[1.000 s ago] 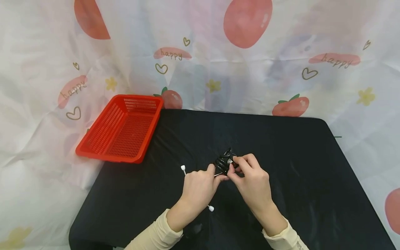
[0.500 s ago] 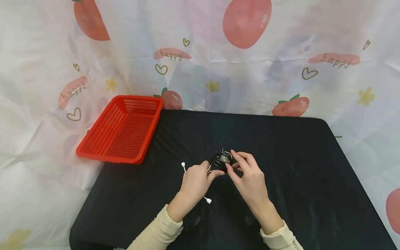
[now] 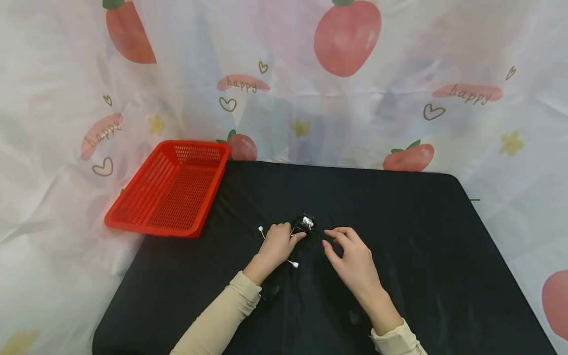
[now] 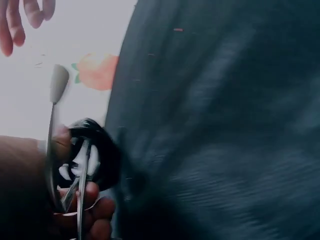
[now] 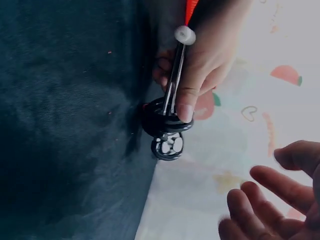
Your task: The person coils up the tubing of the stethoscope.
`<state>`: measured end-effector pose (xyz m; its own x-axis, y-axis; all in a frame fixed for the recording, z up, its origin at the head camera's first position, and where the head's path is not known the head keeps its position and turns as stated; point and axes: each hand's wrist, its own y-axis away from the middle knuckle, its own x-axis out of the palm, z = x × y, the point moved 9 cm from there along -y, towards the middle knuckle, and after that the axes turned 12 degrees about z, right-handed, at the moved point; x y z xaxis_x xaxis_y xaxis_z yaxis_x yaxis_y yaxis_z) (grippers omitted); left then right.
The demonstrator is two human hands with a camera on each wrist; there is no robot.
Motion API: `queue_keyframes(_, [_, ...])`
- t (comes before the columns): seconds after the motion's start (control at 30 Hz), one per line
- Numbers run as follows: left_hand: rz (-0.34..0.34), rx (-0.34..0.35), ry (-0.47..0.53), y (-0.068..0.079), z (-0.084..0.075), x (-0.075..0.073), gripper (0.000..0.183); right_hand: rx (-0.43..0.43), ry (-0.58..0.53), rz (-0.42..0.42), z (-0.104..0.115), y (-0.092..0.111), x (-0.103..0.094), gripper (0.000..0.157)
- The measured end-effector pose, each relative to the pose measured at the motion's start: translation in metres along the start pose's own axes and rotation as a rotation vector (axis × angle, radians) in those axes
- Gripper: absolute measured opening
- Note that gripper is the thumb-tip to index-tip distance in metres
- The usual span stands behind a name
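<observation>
My left hand (image 3: 276,245) grips a stethoscope (image 3: 303,225), its black tubing wound into a coil. Metal ear tubes with white ear tips stick out on both sides of that hand; one ear tip (image 4: 59,84) shows large in the left wrist view. At the coil's far end sits a silvery chest piece (image 5: 171,145), seen in the right wrist view. My right hand (image 3: 353,259) is apart from the stethoscope, to its right, fingers spread and loosely bent, with nothing in it. The left palm's inner side is mostly hidden in the head view.
A red plastic basket (image 3: 182,197) with slotted walls stands at the table's back left corner. Black cloth covers the table (image 3: 399,222). A printed curtain (image 3: 275,113) hangs behind the table's back edge.
My right hand has let go of the stethoscope's chest piece and drawn apart from it. The left hand has moved the stethoscope slightly left and away from me.
</observation>
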<state>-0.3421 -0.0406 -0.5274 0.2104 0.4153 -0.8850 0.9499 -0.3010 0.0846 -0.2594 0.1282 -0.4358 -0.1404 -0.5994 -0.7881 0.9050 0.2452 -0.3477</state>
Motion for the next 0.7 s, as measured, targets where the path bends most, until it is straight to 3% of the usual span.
queue_keyframes(0.13, [-0.032,0.0,-0.082,0.001,0.001,0.011,0.055,-0.004,0.031,0.026,-0.006,0.001,0.007,0.017])
queue_keyframes(0.3, [-0.095,-0.004,-0.124,0.004,0.003,0.013,0.06,0.008,0.049,0.046,-0.011,0.001,0.011,0.016])
queue_keyframes(0.6, [-0.021,0.005,-0.17,0.0,0.004,0.007,0.07,0.043,0.079,0.092,-0.018,-0.005,0.013,0.015])
queue_keyframes(0.7, [0.013,0.009,-0.136,-0.002,0.004,0.006,0.066,0.041,0.085,0.088,-0.019,-0.007,0.01,0.014])
